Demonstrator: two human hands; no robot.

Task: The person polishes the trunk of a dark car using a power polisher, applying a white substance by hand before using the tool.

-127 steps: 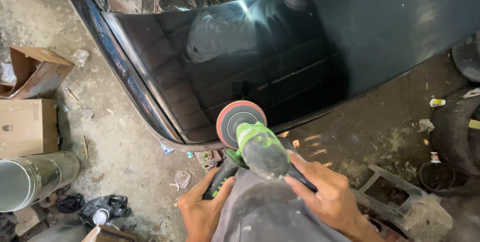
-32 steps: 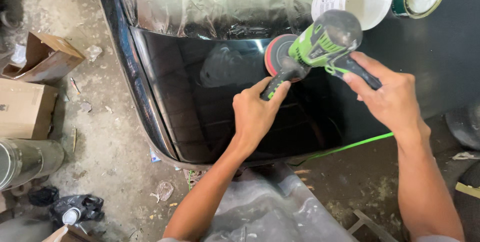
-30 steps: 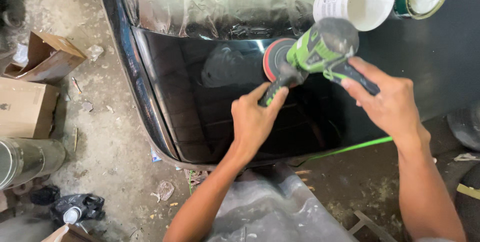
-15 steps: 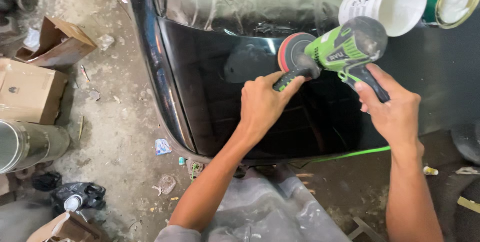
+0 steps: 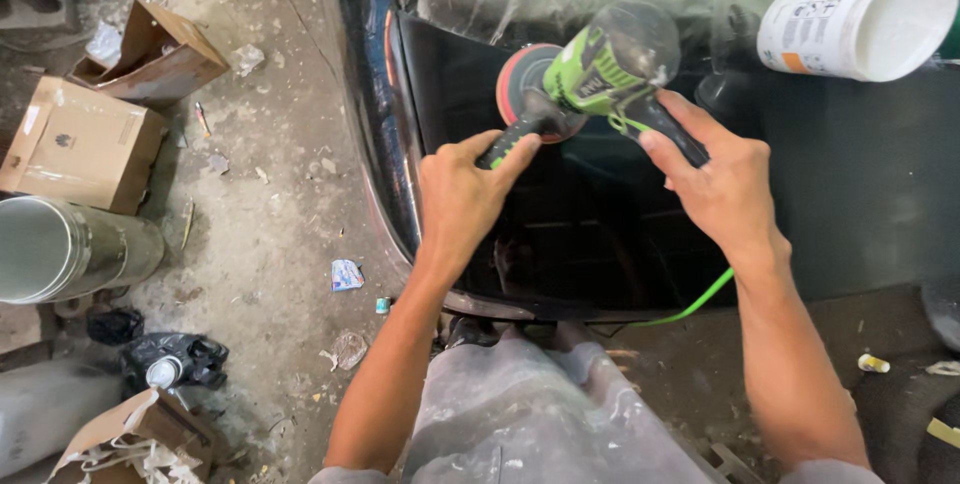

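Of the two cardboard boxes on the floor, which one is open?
The farther cardboard box, at the top left, is open: its flap stands up and the inside shows. The nearer closed box beside the metal cylinder has its top shut flat.

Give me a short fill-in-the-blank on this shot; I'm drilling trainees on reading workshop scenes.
1. Both hands hold a green ____ with a red pad.
2. The left hand grips its ____ handle.
3. The white tub lies on the black car panel, to the tool's ____.

Missing: polisher; side; right
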